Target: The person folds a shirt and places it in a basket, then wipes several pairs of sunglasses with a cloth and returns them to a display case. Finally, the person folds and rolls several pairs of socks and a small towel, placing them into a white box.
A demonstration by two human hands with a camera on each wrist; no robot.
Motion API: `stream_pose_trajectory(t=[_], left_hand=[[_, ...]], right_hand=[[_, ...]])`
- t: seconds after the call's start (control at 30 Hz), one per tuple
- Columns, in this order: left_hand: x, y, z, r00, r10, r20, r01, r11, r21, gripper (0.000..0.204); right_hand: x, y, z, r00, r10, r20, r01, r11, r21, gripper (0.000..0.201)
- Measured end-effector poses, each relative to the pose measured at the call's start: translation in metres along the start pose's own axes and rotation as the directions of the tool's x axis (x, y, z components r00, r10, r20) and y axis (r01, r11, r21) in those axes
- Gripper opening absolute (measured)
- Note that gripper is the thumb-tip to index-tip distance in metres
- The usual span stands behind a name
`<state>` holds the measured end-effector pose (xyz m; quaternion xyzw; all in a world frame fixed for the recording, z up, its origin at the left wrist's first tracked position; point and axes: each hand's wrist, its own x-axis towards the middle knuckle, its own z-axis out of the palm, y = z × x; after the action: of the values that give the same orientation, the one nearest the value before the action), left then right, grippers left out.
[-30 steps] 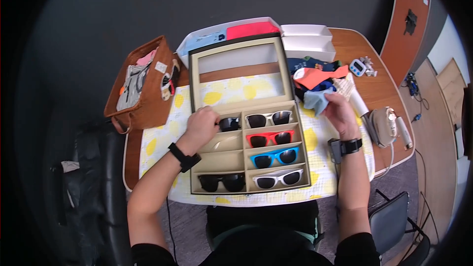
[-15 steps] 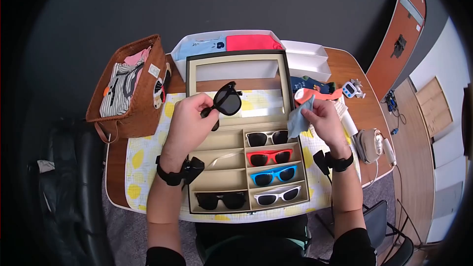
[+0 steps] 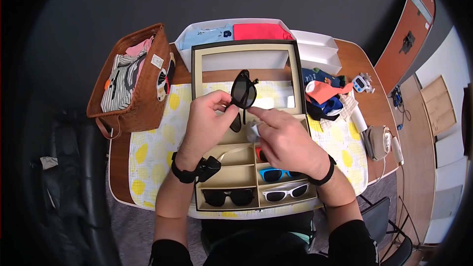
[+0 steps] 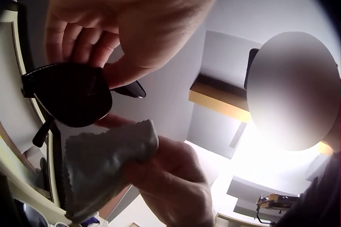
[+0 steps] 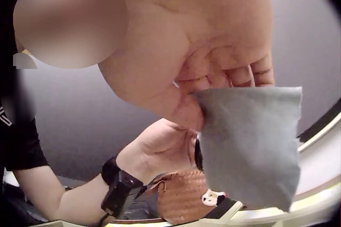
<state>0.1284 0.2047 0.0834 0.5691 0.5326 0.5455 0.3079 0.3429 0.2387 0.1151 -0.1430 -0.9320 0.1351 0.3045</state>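
In the head view my left hand (image 3: 207,123) pinches a pair of black sunglasses (image 3: 244,91), raised over the sunglasses case (image 3: 228,174). My right hand (image 3: 290,140) grips a grey-blue cleaning cloth (image 5: 250,142) between thumb and fingers, its index fingertip right at the lower edge of the raised lens. From the left wrist the cloth (image 4: 101,163) hangs just below the dark lens (image 4: 74,94). The case's lid stands up behind. Inside lie blue sunglasses (image 3: 276,174), white sunglasses (image 3: 285,193) and another black pair (image 3: 228,197); my right hand partly covers the red pair.
A wicker basket (image 3: 157,88) of clothes stands at the left. Behind the case is a white box (image 3: 185,56) with folded garments, beside a white tray (image 3: 315,44). Socks (image 3: 325,93), a timer (image 3: 359,83) and a beige pouch (image 3: 378,143) lie at the right.
My left hand has lifted the black sunglasses out of the case's upper left compartment. My right hand has picked the cloth off the sock pile and brought it left to the sunglasses.
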Motion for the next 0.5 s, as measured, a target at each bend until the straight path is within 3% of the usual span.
stream_pose_trajectory(t=[0.03,0.13,0.23,0.3,0.37,0.43,0.5], left_hand=[[0.000,0.002,0.001,1.000,-0.004,0.002,0.004,0.999,-0.034,0.007],[-0.003,0.008,0.002,1.000,-0.014,0.020,0.014,1.000,-0.028,0.008],[-0.007,0.012,0.006,0.999,-0.027,0.044,0.028,1.000,-0.014,0.009],[-0.010,0.016,0.008,0.997,-0.037,0.066,0.040,0.999,-0.033,0.009],[-0.011,0.021,0.007,0.992,-0.078,0.098,0.061,0.983,0.171,0.005],[-0.012,0.021,0.009,0.991,-0.082,0.103,0.065,0.986,0.154,0.007],[-0.013,0.021,0.010,0.991,-0.088,0.105,0.073,0.988,0.137,0.008]], right_hand=[[-0.004,0.001,0.002,1.000,0.009,-0.006,-0.009,1.000,0.006,0.014],[-0.008,0.004,0.005,0.968,0.182,0.173,-0.203,0.973,0.110,0.009],[-0.006,0.003,-0.001,0.940,0.276,0.201,-0.317,0.923,0.219,0.007],[-0.009,0.003,-0.001,0.944,0.291,0.154,-0.320,0.921,0.223,0.006],[-0.011,0.001,-0.003,0.923,0.385,0.012,-0.384,0.922,-0.052,0.006],[-0.007,0.003,-0.011,0.921,0.387,-0.039,-0.388,0.919,-0.064,0.008],[-0.004,0.004,-0.015,0.972,0.169,-0.165,-0.215,0.921,-0.325,0.011]])
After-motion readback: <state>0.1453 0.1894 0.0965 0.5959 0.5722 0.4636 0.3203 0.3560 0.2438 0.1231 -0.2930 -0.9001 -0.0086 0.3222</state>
